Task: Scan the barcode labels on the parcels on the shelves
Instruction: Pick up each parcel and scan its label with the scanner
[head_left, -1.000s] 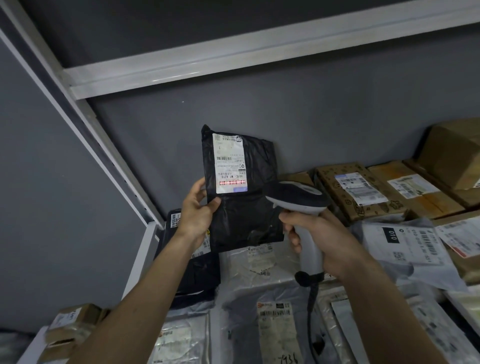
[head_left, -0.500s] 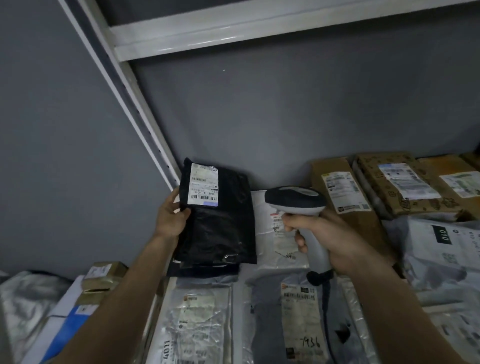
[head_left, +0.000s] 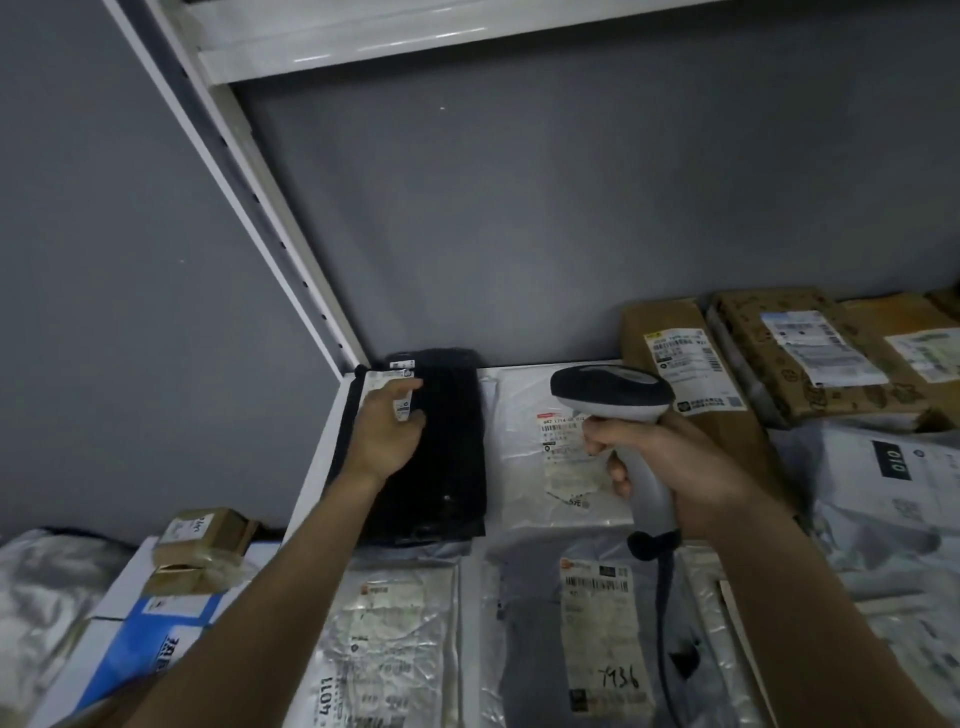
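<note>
A black plastic parcel (head_left: 447, 467) lies flat in the back left corner of the shelf, on top of other black bags. My left hand (head_left: 387, 436) rests palm down on its upper left part, fingers lying over its white barcode label (head_left: 401, 408). My right hand (head_left: 670, 467) grips the handle of a white and dark barcode scanner (head_left: 608, 389), whose head points left above a white parcel (head_left: 524, 415). The scanner's cable hangs down below my fist.
Cardboard boxes (head_left: 675, 353) (head_left: 800, 353) with labels stand at the back right. A grey bag marked 010 (head_left: 893, 488) lies right. A grey bag marked 7936 (head_left: 602, 639) and a clear bag (head_left: 389, 649) lie in front. The white shelf post (head_left: 270, 208) rises left; small brown boxes (head_left: 202, 545) sit beyond it.
My left hand has lowered the black parcel from upright in front of the scanner down flat into the back left corner. The scanner hand stayed roughly in place.
</note>
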